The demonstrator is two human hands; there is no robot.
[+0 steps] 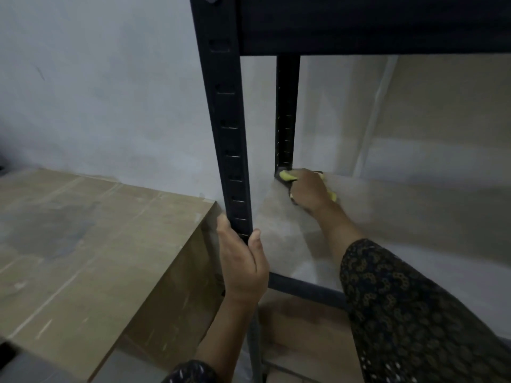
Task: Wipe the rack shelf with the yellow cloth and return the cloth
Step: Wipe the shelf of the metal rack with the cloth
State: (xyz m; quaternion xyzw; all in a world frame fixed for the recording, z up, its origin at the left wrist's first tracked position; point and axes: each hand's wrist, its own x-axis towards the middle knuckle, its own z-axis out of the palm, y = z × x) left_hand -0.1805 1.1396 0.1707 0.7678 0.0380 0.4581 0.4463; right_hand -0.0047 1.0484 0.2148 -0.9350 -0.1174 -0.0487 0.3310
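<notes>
Currently my right hand (309, 190) clamps its fingers on the yellow cloth (287, 176), far-left corner of the rack shelf (401, 217). My left hand (243, 262) has fingers wrapped round the near upright (228, 134). Cloth's probably soft, light; hold it wadded.

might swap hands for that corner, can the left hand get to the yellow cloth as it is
Probably not as things stand. The left hand grips the front post, and the yellow cloth sits in the far corner by the rear post, under the right hand. It would have to let go.
</notes>
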